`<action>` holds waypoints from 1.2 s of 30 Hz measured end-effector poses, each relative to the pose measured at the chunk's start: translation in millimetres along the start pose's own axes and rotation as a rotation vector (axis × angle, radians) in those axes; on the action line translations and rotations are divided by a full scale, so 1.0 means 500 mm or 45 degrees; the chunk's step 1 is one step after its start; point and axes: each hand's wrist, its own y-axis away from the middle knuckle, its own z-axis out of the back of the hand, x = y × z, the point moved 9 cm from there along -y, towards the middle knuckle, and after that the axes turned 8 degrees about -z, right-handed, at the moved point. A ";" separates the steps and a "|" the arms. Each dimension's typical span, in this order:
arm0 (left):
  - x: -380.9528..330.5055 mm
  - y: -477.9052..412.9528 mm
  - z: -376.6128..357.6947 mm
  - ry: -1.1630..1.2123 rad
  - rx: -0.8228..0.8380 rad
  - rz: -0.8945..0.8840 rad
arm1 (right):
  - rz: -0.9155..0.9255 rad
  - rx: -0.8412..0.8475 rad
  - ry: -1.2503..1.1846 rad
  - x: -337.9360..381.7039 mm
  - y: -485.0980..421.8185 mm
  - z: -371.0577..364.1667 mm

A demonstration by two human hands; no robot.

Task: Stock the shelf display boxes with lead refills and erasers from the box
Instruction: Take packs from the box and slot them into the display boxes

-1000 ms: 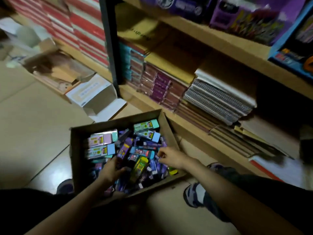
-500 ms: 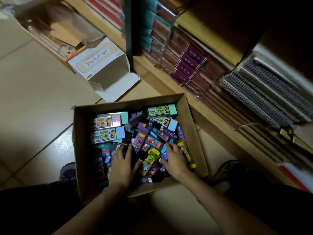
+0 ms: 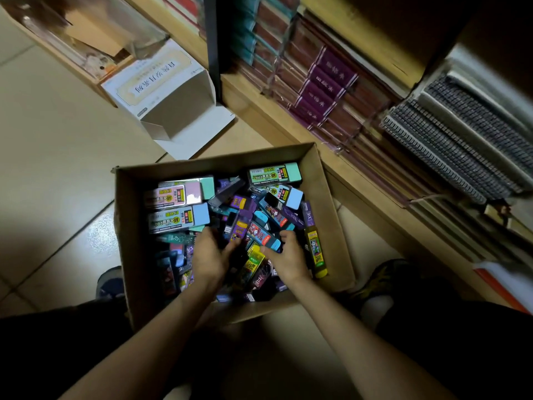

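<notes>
Cardboard box [image 3: 331,226] on floor [image 3: 57,168] beside shelf [image 3: 360,192], full of glossy rectangular refill packs [image 3: 178,219], labels read "200" — right hand [image 3: 290,262] curls round a red-teal pack [image 3: 264,236]; left hand [image 3: 208,256] dug in among them, grip can't tell.

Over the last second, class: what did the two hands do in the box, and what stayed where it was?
Both hands slid toward the middle of the pile. The left hand went from flat to digging in; the right hand curled round a teal pack. The cardboard box, white carton and shelved books stayed put.
</notes>
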 end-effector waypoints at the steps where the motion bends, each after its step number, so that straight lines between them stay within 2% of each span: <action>1: 0.001 -0.004 -0.005 0.002 0.007 0.027 | -0.063 0.007 -0.156 -0.004 -0.002 -0.007; 3: 0.006 -0.012 -0.016 -0.032 0.045 0.080 | -0.145 -0.028 -0.308 -0.011 -0.007 -0.015; 6: 0.009 -0.014 -0.020 -0.047 0.047 0.138 | -0.204 -0.059 -0.361 -0.014 -0.012 -0.018; 10: 0.013 -0.013 -0.023 0.037 0.069 0.126 | -0.252 0.114 -0.465 -0.021 -0.014 -0.023; 13: 0.011 -0.003 -0.028 0.180 0.118 0.088 | -0.195 0.191 -0.486 -0.015 -0.008 -0.005; 20: -0.046 0.009 -0.012 0.503 0.078 -0.077 | -0.071 0.062 -0.504 -0.004 -0.007 0.080; 28: -0.098 -0.010 0.003 0.689 0.283 -0.080 | 0.113 -0.027 -0.381 0.051 0.014 0.178; 32: -0.157 -0.009 0.015 0.796 0.370 -0.103 | 0.264 -0.045 -0.149 0.115 0.035 0.239; 36: -0.204 0.011 0.018 0.904 0.490 -0.067 | 0.300 0.030 -0.246 0.170 0.067 0.292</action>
